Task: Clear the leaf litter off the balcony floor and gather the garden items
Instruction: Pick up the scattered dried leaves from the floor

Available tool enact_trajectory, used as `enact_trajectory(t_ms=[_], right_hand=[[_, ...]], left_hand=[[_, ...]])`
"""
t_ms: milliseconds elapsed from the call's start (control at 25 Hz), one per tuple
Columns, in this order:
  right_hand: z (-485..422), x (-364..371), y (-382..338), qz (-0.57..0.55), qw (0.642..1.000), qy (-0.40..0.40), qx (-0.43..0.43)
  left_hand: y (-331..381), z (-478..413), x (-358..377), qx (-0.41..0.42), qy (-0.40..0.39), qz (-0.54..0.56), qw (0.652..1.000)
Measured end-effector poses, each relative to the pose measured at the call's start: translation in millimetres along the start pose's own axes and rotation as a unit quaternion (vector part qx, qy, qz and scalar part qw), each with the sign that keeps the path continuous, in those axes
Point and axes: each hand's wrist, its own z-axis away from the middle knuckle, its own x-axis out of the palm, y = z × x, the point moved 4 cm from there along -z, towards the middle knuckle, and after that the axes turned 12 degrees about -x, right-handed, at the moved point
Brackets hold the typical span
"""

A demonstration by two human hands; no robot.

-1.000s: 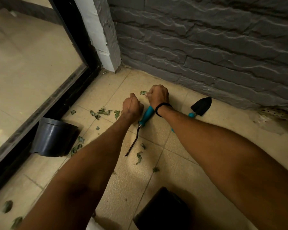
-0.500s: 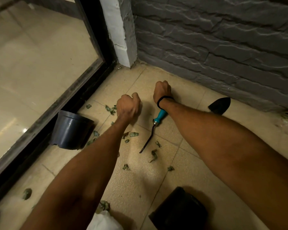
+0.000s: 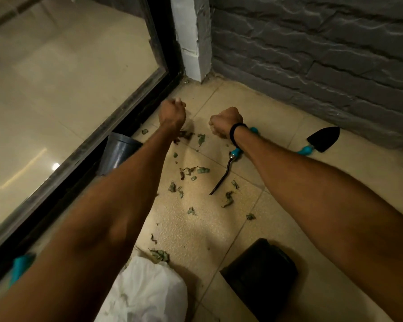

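Leaf litter (image 3: 197,170): dry, crumpled green-brown scraps, scattered over the speckled beige floor tiles (image 3: 277,108) between my forearms, thickest just below the left hand (image 3: 172,112). Left hand and right hand (image 3: 226,123) are both fisted, fingers curled in; contents possibly leaves, but I cannot resolve this. Teal-handled weeder (image 3: 235,153), with a thin dark metal shank, lies partly under the right wrist. Matte black trowel (image 3: 323,138) lies near the rough grey stone wall (image 3: 312,54). Smooth grey plastic pot (image 3: 116,152) sits against the door frame.
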Motion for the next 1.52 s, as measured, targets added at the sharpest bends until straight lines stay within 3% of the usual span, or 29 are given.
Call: enact_trajectory(t_ms=[80,160,280,360,440,560,680,840,920,1040,1200,1360,1520], right_hand=[[3,2,0,0.013,1.0,-0.001,-0.011],[5,7,-5,0.13,0.989,-0.022,-0.071],[13,30,-7,0.288,0.939,-0.092,-0.164],[19,43,-1,0.338,0.91,-0.13,-0.199],[23,47,5,0.364,0.893,-0.119,-0.236],[24,47,8,0.363,0.893,-0.085,-0.251],[18,40,7,0.279,0.936,-0.056,-0.205],[11,28,8,0.04,0.998,-0.01,-0.054],[7,29,11,-0.081,0.996,0.001,0.02],[3,33,13,-0.175,0.983,0.014,0.049],[2,42,12,-0.14,0.989,0.005,0.037],[2,46,3,0.014,0.999,-0.026,-0.035],[12,62,-17,0.163,0.974,-0.065,-0.145]], left_hand=[[5,-7,-18,0.015,0.011,-0.047,0.999],[8,-19,-35,0.021,0.007,-0.167,0.986],[2,-20,-42,0.017,-0.058,-0.392,0.918],[-10,-14,-34,0.009,-0.11,-0.434,0.894],[-25,-8,-21,0.003,-0.134,-0.444,0.886],[-43,-6,-2,0.018,-0.121,-0.484,0.867],[-54,-5,13,0.058,-0.101,-0.476,0.872],[-60,5,23,0.136,-0.053,-0.423,0.894],[-56,8,28,0.138,-0.059,-0.395,0.906],[-39,7,22,0.097,-0.106,-0.302,0.942],[-8,-6,-10,-0.024,-0.166,-0.103,0.98],[5,-19,-39,-0.056,-0.148,-0.181,0.971],[9,-29,-61,-0.007,-0.039,-0.258,0.965]])
